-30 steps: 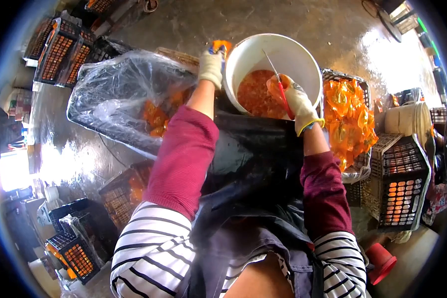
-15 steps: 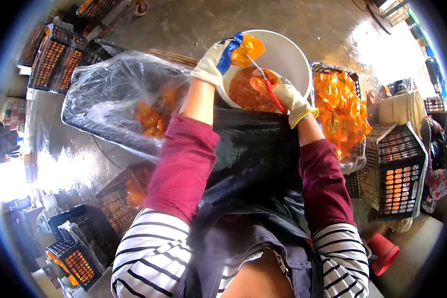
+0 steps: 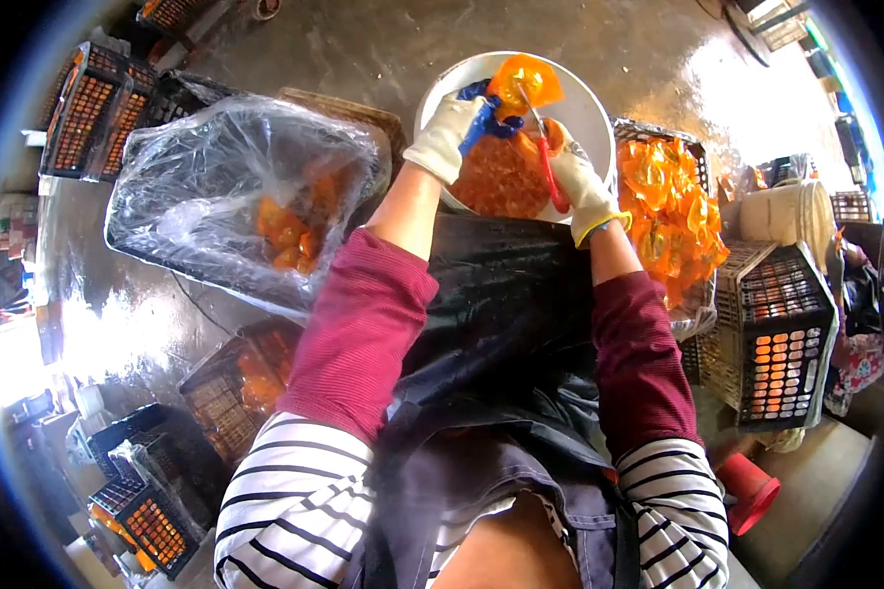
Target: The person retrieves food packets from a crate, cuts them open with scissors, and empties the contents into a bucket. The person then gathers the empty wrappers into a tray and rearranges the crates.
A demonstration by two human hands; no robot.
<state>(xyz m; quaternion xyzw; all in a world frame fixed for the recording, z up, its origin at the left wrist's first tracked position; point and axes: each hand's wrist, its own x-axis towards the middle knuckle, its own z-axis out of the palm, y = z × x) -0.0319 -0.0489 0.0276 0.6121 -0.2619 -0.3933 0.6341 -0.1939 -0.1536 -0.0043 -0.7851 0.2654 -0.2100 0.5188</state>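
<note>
1. Your left hand (image 3: 462, 128) moves right since half a second ago, so it now sits over the white bucket (image 3: 596, 118) at the top middle of the frame.
2. It pinches a shiny orange packet (image 3: 528, 77) near the bucket's far rim, its thumb and fingers pressed together on the packet's left side.
3. Your right hand (image 3: 581, 187) barely moves. It is curled tight around the red scissors (image 3: 550, 175), which point up and left.
4. One end of the scissors lies over the packet; you cannot tell if it cuts in.
5. Below both hands, wet orange-red bits (image 3: 496, 182) fill the bottom of the bucket.
6. Just right of the bucket, more orange packets (image 3: 668, 206) are heaped in a crate.
7. At the upper left, clear plastic (image 3: 182, 162) lines a big box with orange pieces (image 3: 285, 234) inside.
</note>
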